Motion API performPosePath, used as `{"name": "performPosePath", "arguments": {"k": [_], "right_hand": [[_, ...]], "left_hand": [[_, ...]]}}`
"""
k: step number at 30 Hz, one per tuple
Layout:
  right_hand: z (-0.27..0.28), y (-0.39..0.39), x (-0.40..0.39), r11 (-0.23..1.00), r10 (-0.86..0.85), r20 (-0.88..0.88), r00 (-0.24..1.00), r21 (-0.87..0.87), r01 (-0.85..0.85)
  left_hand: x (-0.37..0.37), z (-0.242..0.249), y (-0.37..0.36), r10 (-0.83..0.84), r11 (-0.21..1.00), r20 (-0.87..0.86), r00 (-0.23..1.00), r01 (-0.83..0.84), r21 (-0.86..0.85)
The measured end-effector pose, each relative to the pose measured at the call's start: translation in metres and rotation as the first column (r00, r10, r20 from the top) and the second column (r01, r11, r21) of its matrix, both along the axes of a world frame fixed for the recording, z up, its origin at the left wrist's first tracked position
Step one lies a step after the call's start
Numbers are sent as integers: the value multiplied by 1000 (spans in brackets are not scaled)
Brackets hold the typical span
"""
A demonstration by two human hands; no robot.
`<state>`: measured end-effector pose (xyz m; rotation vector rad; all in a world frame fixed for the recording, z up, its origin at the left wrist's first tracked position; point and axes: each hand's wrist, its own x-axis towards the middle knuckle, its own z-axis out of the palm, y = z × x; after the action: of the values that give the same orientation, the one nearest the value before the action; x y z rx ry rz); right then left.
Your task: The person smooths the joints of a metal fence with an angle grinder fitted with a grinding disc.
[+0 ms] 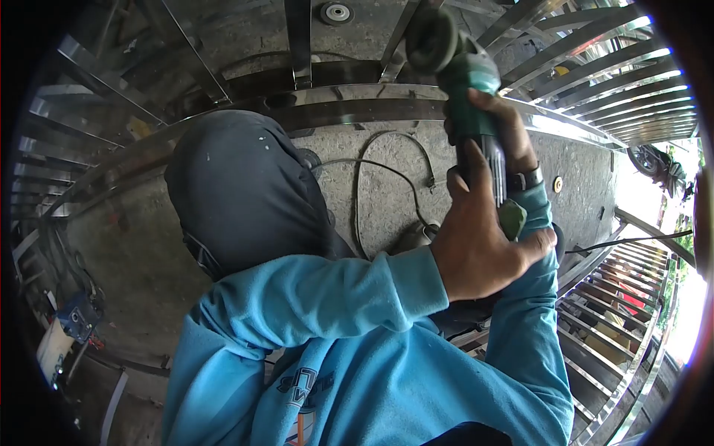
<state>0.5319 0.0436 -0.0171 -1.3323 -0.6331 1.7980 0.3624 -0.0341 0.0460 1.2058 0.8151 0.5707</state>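
Note:
A green angle grinder [476,97] is held up on the right of the head view, its disc [432,41] at the top and blurred. My right hand [513,126], with a dark watch at the wrist, is closed around the grinder's body below its head. My left hand [483,241] reaches across from the left and grips the lower, rear part of the body. A green end of the tool [512,218] shows beside the left palm. Some of the fingers are hidden behind the grinder.
Shiny metal bars [301,44] and a long curved rail [349,111] run across ahead. Dark cables [394,167] lie on the concrete floor [123,253]. A round disc [337,13] lies beyond the rail. Slatted metal frames [617,320] stand at the right. My dark-clothed knee [242,186] is raised at left.

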Motion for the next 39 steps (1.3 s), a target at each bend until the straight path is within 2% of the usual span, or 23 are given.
{"name": "performPosePath", "arguments": {"k": [2,3,10,13,16,18,22,24,25,26,28,30,35,37,38,39], "right_hand": [[-10,-3,-2,998,14,26,1000,-65,-12],[-12,-4,-4,997,26,37,999,-78,-23],[-17,-4,-5,992,45,36,998,-116,-41],[-19,-4,-6,989,29,44,999,-145,-22],[-17,-1,-8,987,-1,6,1000,-158,2],[-14,1,-11,988,-3,30,1000,-151,8],[-5,-3,-16,991,-6,89,996,-132,18],[-4,-8,-15,988,-22,95,995,-150,36],[-4,-10,-14,984,-38,103,994,-167,55],[-2,-11,-15,984,-33,104,994,-171,50],[2,-11,-15,988,-80,177,981,-117,101],[-1,-10,-12,986,-85,195,977,-126,111],[-7,-7,-17,974,-82,104,991,-203,102],[-8,-6,-19,974,-87,82,993,-200,102],[-9,-6,-19,975,-89,60,994,-197,99],[-8,-8,-19,975,-92,61,994,-198,103]], "left_hand": [[1,-6,5,-14,989,-54,998,7,-145],[2,-10,5,12,980,-8,1000,-14,-200],[7,-15,3,42,977,-5,999,-43,-210],[9,-17,1,113,976,7,994,-110,-190],[7,-20,5,121,960,99,988,-91,-264],[6,-21,8,112,909,177,978,-29,-415],[5,-18,4,125,910,182,975,-40,-413],[8,-16,0,129,973,53,990,-116,-199],[7,-14,-1,84,986,-60,995,-92,-136],[6,-15,0,88,986,-60,994,-96,-139],[3,-15,6,55,953,18,998,-47,-301],[1,-15,6,78,953,11,997,-71,-295],[9,-18,1,133,957,-18,991,-133,-256],[14,-17,-3,234,965,-97,967,-243,-100],[13,-20,-3,231,966,-97,968,-240,-99],[9,-20,3,182,961,-1,983,-178,-211]]}}
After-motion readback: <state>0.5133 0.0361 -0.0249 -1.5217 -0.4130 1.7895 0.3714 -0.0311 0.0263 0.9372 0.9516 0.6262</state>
